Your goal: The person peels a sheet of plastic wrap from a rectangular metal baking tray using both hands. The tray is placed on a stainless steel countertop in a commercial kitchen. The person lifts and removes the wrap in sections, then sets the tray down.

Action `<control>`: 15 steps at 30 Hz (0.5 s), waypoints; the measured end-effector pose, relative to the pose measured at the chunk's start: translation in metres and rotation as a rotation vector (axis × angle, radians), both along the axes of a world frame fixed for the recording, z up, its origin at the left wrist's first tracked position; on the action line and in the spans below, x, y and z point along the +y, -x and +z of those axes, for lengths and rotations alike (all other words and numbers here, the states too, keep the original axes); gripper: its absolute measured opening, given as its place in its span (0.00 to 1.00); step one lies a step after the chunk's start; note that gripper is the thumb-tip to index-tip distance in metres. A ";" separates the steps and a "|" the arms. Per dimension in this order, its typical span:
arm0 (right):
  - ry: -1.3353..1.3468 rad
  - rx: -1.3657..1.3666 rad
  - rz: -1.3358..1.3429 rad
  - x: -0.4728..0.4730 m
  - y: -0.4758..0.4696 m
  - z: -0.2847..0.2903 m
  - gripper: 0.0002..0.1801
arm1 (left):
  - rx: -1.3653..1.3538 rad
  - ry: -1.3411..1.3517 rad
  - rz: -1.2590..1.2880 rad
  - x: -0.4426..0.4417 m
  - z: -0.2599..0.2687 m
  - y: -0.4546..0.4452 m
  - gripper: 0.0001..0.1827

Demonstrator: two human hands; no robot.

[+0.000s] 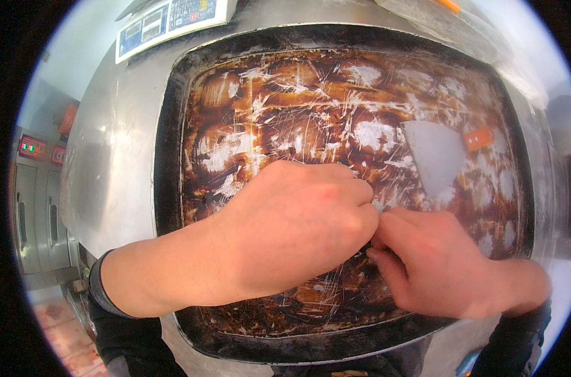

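Observation:
A large dark baking tray [166, 141], its bottom stained brown and scratched, lies before me on a metal worktop. Above its middle my left hand [313, 212] is curled with the fingers turned under. My right hand [422, 254] meets it at the knuckles, thumb and forefinger pinched towards the left hand. A small pale bit shows between the two hands, but what it is, and which hand grips it, I cannot tell. Right of centre in the tray lies a scraper with a grey fan-shaped blade [436, 155] and an orange handle [479, 138].
A white digital scale [172, 23] with a blue keypad stands beyond the tray's back left corner. Clear plastic film [455, 28] lies on the worktop [111, 141] at the back right, with an orange object [448, 4] near it. Metal cabinets [40, 212] with red displays stand at far left.

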State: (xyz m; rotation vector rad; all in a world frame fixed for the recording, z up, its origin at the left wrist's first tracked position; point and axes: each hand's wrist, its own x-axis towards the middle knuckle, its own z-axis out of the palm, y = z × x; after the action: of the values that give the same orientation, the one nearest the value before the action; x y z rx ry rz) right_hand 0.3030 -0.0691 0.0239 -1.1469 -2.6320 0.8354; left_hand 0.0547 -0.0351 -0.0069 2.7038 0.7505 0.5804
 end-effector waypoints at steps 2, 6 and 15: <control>0.013 -0.003 -0.008 -0.001 0.001 0.000 0.07 | -0.015 -0.011 0.000 0.000 0.000 0.000 0.09; 0.043 0.018 -0.017 -0.001 0.003 -0.003 0.07 | -0.006 -0.012 -0.017 0.000 0.002 -0.001 0.08; 0.104 0.044 -0.045 0.000 0.003 -0.004 0.07 | 0.028 0.007 -0.049 0.000 0.007 0.000 0.07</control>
State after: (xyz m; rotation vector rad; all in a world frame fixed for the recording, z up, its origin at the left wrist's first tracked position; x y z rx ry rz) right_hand 0.3004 -0.0690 0.0204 -1.1935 -2.5451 0.9880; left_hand 0.0545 -0.0354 0.0001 2.7210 0.6895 0.5290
